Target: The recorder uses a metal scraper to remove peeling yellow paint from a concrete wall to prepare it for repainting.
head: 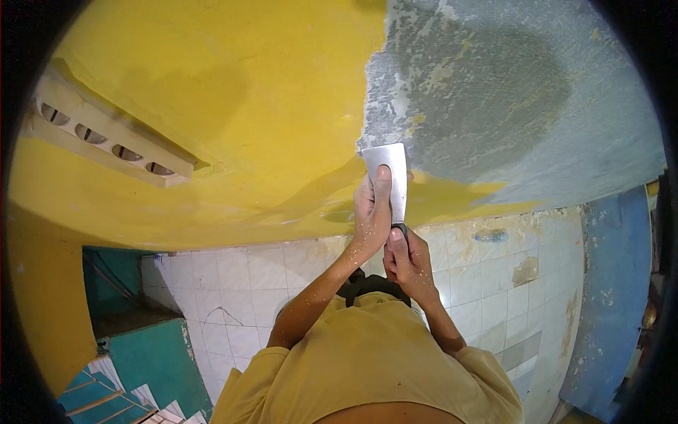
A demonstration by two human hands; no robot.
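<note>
A metal paint scraper point(399, 185) with a dark handle points up at the wall, its wide edge at the ragged border of the paint. My right hand point(409, 262) grips the handle, thumb along its top. Higher up, my left hand point(372, 209) holds the blade, its thumb pressed on the metal face and its other fingers mostly hidden behind. Yellow paint point(296, 106) covers the wall on the left. Bare grey plaster point(487, 106) with pale streaks and yellow specks lies to the right. Small paint flakes cling to both forearms.
A yellowish vent block point(114, 138) with several round holes juts out at left. Below, white floor tiles point(228, 281) carry a clear plastic bottle point(491, 236) and a broken patch point(525, 271). A blue panel point(609, 297) stands at right, a green surface point(153, 365) at lower left.
</note>
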